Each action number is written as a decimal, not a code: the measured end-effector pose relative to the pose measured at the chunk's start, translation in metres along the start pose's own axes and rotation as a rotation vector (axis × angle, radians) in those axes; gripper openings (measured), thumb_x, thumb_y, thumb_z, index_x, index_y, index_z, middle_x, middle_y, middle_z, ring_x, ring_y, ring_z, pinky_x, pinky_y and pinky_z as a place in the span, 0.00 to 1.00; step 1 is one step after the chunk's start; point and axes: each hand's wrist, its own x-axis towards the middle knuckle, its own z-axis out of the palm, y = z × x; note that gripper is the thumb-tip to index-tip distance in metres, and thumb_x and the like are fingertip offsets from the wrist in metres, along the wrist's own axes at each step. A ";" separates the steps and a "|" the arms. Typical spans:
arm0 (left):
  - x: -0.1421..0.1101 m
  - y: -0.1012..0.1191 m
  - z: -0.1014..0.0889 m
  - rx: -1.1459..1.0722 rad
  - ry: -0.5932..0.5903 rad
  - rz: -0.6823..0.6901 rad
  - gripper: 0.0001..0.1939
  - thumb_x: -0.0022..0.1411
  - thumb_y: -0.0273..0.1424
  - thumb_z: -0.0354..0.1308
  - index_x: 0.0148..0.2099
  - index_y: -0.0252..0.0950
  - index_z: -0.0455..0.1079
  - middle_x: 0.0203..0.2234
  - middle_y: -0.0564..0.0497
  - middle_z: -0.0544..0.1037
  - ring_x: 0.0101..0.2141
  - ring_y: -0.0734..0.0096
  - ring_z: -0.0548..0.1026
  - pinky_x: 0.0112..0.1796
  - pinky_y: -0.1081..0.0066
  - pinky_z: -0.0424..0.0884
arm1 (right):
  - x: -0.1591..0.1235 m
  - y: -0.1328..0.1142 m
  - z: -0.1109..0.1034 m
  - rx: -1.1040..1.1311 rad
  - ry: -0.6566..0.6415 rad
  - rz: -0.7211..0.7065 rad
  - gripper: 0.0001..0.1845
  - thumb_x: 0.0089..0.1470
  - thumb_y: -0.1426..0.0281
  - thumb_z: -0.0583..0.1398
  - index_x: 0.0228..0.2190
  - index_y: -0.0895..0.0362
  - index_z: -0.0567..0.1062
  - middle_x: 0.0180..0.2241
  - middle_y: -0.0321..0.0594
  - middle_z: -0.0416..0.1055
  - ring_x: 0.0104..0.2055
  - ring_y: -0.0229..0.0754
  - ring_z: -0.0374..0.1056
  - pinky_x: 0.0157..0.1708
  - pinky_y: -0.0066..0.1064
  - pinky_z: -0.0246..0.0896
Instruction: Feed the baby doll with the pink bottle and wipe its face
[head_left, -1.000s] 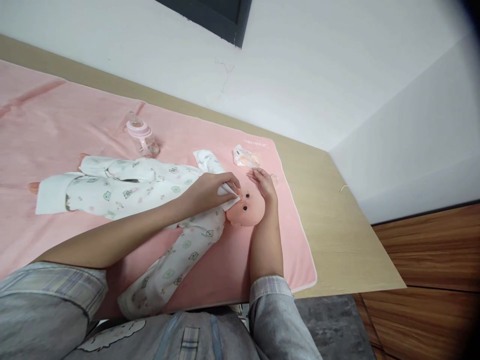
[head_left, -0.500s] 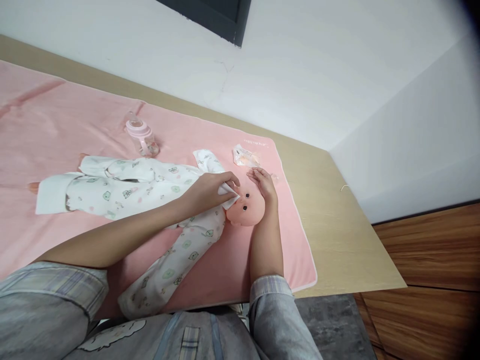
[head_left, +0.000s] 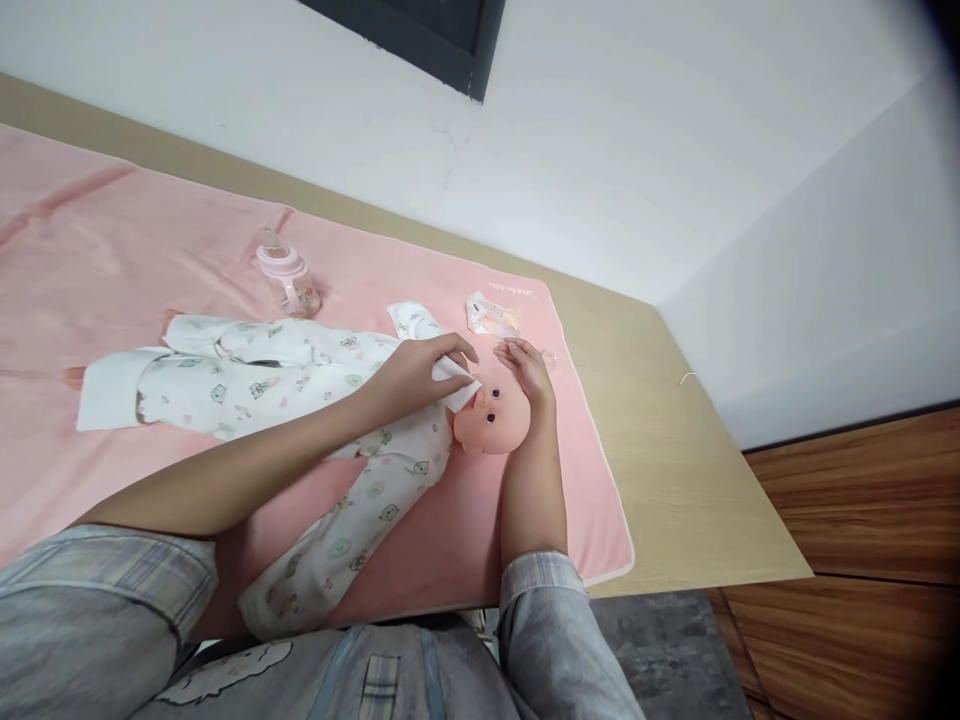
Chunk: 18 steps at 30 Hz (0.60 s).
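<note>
A baby doll (head_left: 491, 425) in a white printed sleepsuit (head_left: 300, 375) lies on a pink blanket (head_left: 112, 260), head to the right. My left hand (head_left: 412, 375) pinches a white wipe (head_left: 457, 388) against the doll's face near the mouth. My right hand (head_left: 529, 370) cups the top of the doll's bald head, fingers curved round it. Both my forearms reach in from the lower edge, sleeves rolled up.
A pink-capped baby bottle (head_left: 286, 280) stands on the blanket behind the doll's body. A small crinkled wrapper (head_left: 491, 315) lies just beyond the head. The blanket covers a pale wooden table (head_left: 675, 480) against a white wall; its right edge drops to a wooden floor.
My left hand has shifted the wipe slightly up and left across the doll's face. The right hand stays on the head.
</note>
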 end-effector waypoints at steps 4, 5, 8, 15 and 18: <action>0.006 -0.004 -0.015 -0.082 0.012 0.015 0.11 0.60 0.35 0.59 0.45 0.38 0.72 0.35 0.53 0.80 0.35 0.66 0.75 0.34 0.71 0.65 | -0.003 -0.004 0.000 -0.032 -0.015 -0.004 0.15 0.47 0.62 0.65 0.37 0.55 0.72 0.37 0.36 0.75 0.42 0.36 0.74 0.55 0.36 0.65; 0.008 -0.005 -0.021 -0.075 0.029 0.018 0.12 0.60 0.36 0.58 0.45 0.38 0.72 0.34 0.53 0.80 0.31 0.68 0.73 0.31 0.72 0.64 | -0.004 -0.007 0.000 -0.053 -0.017 -0.017 0.16 0.47 0.61 0.65 0.38 0.54 0.72 0.37 0.36 0.75 0.42 0.36 0.74 0.55 0.36 0.65; 0.015 -0.012 -0.039 -0.037 0.093 0.002 0.14 0.59 0.36 0.58 0.47 0.37 0.71 0.34 0.52 0.80 0.24 0.72 0.67 0.27 0.72 0.60 | -0.009 -0.026 0.001 -0.187 -0.016 -0.076 0.19 0.47 0.58 0.65 0.39 0.54 0.74 0.38 0.37 0.75 0.43 0.38 0.73 0.54 0.38 0.66; 0.022 -0.026 -0.068 -0.169 0.136 -0.024 0.19 0.55 0.34 0.60 0.48 0.33 0.69 0.36 0.47 0.79 0.33 0.65 0.76 0.29 0.72 0.64 | -0.058 -0.107 0.044 -0.697 -0.301 -0.431 0.14 0.58 0.58 0.59 0.40 0.50 0.80 0.56 0.39 0.69 0.61 0.44 0.62 0.60 0.41 0.58; 0.022 -0.026 -0.072 -0.192 0.134 -0.013 0.18 0.55 0.34 0.59 0.48 0.33 0.69 0.36 0.47 0.79 0.39 0.60 0.77 0.34 0.70 0.67 | -0.086 -0.128 0.077 -0.872 -0.534 -0.452 0.15 0.61 0.63 0.57 0.46 0.44 0.78 0.63 0.32 0.60 0.68 0.44 0.53 0.66 0.45 0.50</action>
